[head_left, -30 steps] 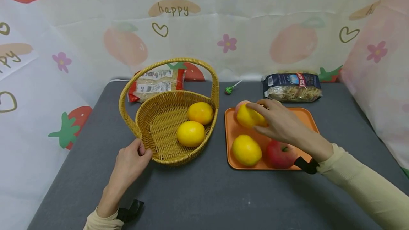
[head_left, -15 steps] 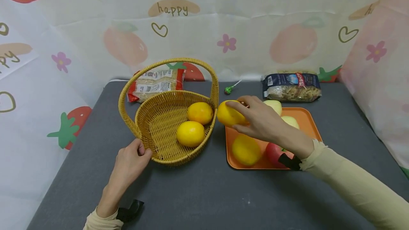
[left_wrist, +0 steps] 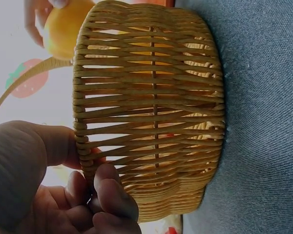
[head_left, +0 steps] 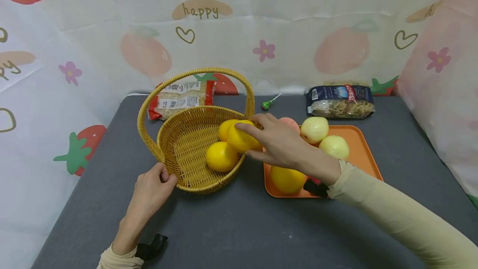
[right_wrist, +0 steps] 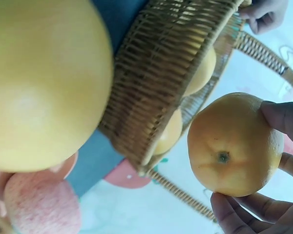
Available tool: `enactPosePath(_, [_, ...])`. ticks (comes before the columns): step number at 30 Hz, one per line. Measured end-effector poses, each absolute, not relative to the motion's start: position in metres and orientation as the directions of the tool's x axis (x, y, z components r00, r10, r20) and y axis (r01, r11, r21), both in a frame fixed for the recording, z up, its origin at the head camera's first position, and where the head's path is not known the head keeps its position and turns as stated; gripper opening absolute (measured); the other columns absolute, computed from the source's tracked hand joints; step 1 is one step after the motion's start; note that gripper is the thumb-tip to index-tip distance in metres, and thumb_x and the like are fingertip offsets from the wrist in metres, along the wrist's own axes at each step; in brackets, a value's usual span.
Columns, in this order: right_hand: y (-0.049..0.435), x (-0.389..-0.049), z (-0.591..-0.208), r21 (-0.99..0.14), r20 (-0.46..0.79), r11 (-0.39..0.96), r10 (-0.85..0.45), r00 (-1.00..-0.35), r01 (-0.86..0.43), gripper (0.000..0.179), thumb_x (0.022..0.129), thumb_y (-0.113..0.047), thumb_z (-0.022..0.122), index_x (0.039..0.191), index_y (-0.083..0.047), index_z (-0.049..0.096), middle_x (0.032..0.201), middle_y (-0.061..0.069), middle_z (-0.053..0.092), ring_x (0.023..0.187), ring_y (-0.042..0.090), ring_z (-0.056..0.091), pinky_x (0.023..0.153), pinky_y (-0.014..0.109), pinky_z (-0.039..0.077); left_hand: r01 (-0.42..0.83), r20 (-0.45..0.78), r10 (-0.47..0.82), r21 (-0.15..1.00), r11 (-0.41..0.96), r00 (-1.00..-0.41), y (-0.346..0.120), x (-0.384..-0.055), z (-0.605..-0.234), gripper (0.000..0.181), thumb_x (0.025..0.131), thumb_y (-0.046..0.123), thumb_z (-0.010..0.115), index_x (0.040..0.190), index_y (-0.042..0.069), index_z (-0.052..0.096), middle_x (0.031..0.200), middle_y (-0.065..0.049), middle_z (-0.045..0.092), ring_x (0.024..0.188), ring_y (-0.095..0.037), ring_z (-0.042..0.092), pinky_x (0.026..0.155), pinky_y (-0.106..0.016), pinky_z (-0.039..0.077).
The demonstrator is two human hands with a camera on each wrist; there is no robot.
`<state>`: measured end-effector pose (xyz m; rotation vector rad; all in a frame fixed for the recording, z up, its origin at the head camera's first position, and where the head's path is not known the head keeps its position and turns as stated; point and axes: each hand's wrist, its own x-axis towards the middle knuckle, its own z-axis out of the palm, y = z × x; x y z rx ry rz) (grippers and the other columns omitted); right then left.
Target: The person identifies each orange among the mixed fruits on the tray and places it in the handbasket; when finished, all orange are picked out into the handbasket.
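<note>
My left hand (head_left: 153,188) pinches the near left rim of a wicker basket (head_left: 186,148); in the left wrist view, thumb and fingers grip that rim (left_wrist: 85,112). My right hand (head_left: 281,142) holds a yellow orange (head_left: 240,137) over the basket's right rim. The right wrist view shows this orange (right_wrist: 234,146) held by thumb and fingertips, its stem scar facing the camera. Inside the basket lie two more oranges, a near one (head_left: 222,157) and a far one (head_left: 224,129) partly hidden behind the held fruit. The basket's tall handle (head_left: 198,71) stands upright.
On the right, an orange tray (head_left: 364,157) bears another yellow orange (head_left: 286,180), two pale yellow fruits (head_left: 315,129), a pink fruit (head_left: 289,124) and a mostly hidden red apple. Behind are a red-ended bag (head_left: 179,99), a green lollipop (head_left: 267,105) and a pasta bag (head_left: 340,101).
My right hand has lifted the orange from the tray and carried it left to the basket's right rim. The left hand keeps its grip on the basket, which stays put.
</note>
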<state>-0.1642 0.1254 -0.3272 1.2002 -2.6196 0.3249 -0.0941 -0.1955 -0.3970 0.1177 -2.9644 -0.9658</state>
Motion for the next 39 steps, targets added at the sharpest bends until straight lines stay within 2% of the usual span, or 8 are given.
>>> enactPosePath(4, [0.114, -0.162, -0.327, -0.09, 0.331, 0.616, -0.723, -0.607, -0.783, 0.061, 0.084, -0.036, 0.074, 0.138, -0.021, 0.051, 0.128, 0.017, 0.056, 0.11, 0.03, 0.057, 0.075, 0.037, 0.055, -0.061, 0.002, -0.077, 0.589, 0.806, -0.997, -0.196, -0.094, -0.397, 0.014, 0.087, 0.012, 0.053, 0.076, 0.01, 0.044, 0.063, -0.003, 0.041, 0.049, -0.015, 0.038, 0.049, -0.027, 0.031])
enactPosePath(9, [0.1, -0.16, -0.329, -0.073, 0.338, 0.591, -0.743, -0.578, -0.803, 0.061, 0.082, -0.035, 0.075, 0.137, -0.022, 0.051, 0.126, 0.016, 0.057, 0.109, 0.029, 0.056, 0.075, 0.037, 0.055, -0.064, 0.0, -0.079, 0.587, 0.807, -0.997, -0.196, -0.093, -0.397, 0.014, 0.087, 0.012, 0.052, 0.076, 0.01, 0.044, 0.063, -0.003, 0.041, 0.049, -0.015, 0.038, 0.049, -0.027, 0.03])
enactPosePath(24, [0.073, -0.156, -0.332, -0.054, 0.271, 0.57, -0.782, -0.561, -0.82, 0.062, 0.085, -0.038, 0.072, 0.14, -0.023, 0.049, 0.13, 0.012, 0.054, 0.115, 0.028, 0.054, 0.079, 0.037, 0.054, -0.07, -0.01, -0.08, 0.591, 0.803, -0.997, -0.196, -0.094, -0.397, 0.014, 0.087, 0.012, 0.053, 0.077, 0.01, 0.044, 0.063, -0.003, 0.041, 0.049, -0.015, 0.038, 0.049, -0.027, 0.03])
enactPosePath(39, [0.05, -0.151, -0.346, -0.014, 0.299, 0.509, -0.819, -0.489, -0.861, 0.058, 0.085, -0.039, 0.072, 0.136, -0.021, 0.051, 0.123, 0.012, 0.058, 0.102, 0.027, 0.057, 0.084, 0.037, 0.05, -0.065, -0.007, -0.075, 0.59, 0.805, -0.997, -0.197, -0.094, -0.397, 0.014, 0.087, 0.013, 0.054, 0.078, 0.009, 0.045, 0.064, -0.003, 0.042, 0.049, -0.015, 0.039, 0.049, -0.027, 0.031])
